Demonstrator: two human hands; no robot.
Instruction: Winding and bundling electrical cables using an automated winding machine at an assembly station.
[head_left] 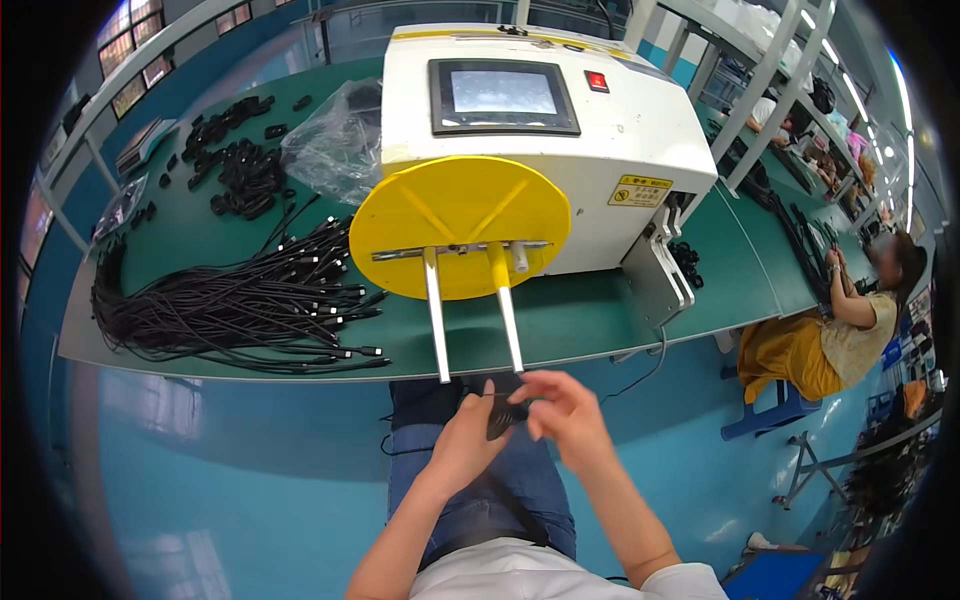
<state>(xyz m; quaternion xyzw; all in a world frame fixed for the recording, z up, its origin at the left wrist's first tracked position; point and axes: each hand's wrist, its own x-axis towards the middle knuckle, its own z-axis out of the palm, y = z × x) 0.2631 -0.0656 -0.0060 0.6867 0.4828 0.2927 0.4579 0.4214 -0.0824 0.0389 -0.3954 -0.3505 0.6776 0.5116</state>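
Over my lap, just below the two metal rods [437,315] of the yellow disc [400,215], my left hand [467,440] is closed around a dark, flattish black object [503,412] with small pale marks. Its exact kind is blurred. Close on its right side, my right hand [568,415] has bent fingers drawn together at the object's edge; what they pinch is too small to make out. The disc is mounted on the front of a white machine [550,190] with a screen [503,92] and a red switch [597,82].
A bundle of black cables [220,305] with light connector ends lies on the green table [590,310], left of the disc. Behind it are coiled black pieces [245,175] and a clear plastic bag [340,140]. At right, a person sits on a blue stool [765,420].
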